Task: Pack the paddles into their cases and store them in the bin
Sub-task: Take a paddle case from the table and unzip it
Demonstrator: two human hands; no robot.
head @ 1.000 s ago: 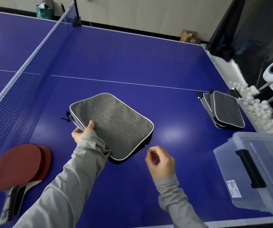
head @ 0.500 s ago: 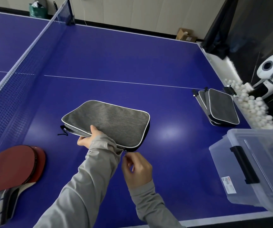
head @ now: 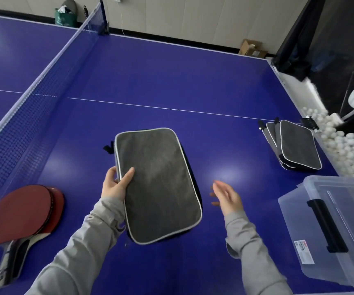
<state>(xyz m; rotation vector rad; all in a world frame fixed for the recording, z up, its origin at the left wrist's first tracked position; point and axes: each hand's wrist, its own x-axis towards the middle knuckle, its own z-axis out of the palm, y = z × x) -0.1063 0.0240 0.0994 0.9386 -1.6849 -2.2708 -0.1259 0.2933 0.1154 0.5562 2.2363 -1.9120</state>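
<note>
Both arms wear light grey long sleeves [head: 82,248] with ribbed cuffs at the wrists, loosely creased; left hand [head: 116,184] and right hand [head: 227,198] bare

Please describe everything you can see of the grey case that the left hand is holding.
The grey paddle case is a flat rounded rectangle of dark grey fabric with pale piping along its edge and a black side. A small black loop sticks out at its far left corner. It looks closed. It lies lengthwise away from the person, over the blue table. The left hand grips its left edge, thumb on top.
</note>
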